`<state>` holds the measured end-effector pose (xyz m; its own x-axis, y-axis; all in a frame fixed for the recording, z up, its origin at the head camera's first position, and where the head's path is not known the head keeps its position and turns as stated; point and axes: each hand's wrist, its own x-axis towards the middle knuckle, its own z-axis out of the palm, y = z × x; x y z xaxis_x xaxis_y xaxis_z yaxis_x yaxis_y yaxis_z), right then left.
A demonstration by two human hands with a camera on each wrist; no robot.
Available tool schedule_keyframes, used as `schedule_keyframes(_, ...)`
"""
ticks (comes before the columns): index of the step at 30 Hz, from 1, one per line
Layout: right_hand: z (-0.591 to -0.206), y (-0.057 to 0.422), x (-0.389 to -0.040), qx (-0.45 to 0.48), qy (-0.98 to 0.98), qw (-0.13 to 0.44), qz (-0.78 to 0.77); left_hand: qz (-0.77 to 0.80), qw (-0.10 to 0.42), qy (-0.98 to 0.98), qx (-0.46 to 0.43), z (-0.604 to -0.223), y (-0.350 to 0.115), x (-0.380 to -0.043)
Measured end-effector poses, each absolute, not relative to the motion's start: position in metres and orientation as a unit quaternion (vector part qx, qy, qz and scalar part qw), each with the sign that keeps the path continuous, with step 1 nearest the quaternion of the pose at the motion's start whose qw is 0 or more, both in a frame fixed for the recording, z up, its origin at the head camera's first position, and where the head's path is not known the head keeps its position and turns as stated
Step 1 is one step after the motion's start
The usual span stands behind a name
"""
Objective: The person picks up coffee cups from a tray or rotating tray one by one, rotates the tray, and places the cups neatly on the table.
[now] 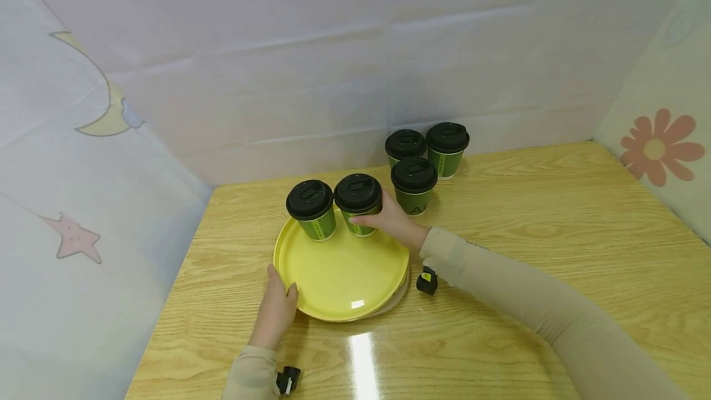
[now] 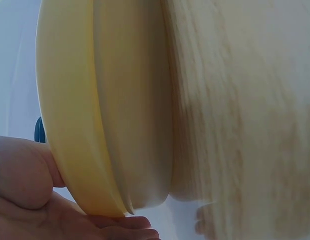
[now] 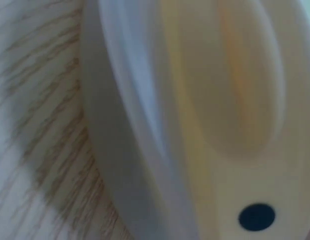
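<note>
The yellow round tray (image 1: 339, 276) lies on the table over a paler round layer (image 2: 140, 125). At its far edge stands one green paper coffee cup (image 1: 319, 228) with a black lid. To the right of that cup, my right hand (image 1: 391, 221) grips a second lidded coffee cup (image 1: 357, 195), thumb across its front and fingers behind, hidden. My left hand (image 1: 276, 307) rests against the tray's near left rim. In the left wrist view its thumb touches the tray's side and its fingers (image 2: 120, 231) extend fairly straight along the edge. Pale curved rims fill the right wrist view, blurred.
Three more lidded cups stand behind my right hand: a front one (image 1: 413, 184), a left rear one (image 1: 405, 144) and a right rear one (image 1: 446, 150). The wooden table (image 1: 528, 221) meets a pale back sheet (image 1: 311, 110). Small black devices (image 1: 427, 281) sit by both wrists.
</note>
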<state>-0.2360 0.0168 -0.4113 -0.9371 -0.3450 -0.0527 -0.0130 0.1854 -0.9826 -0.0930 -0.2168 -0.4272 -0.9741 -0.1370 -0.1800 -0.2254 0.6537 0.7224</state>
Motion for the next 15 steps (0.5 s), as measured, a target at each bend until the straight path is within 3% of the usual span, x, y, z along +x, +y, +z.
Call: schedule_keyframes(15, -0.397, 0.031, -0.221, -0.159, 0.754, 0.111, -0.627, 0.405, 0.05, 0.908, -0.092, -0.425, -0.216, -0.092)
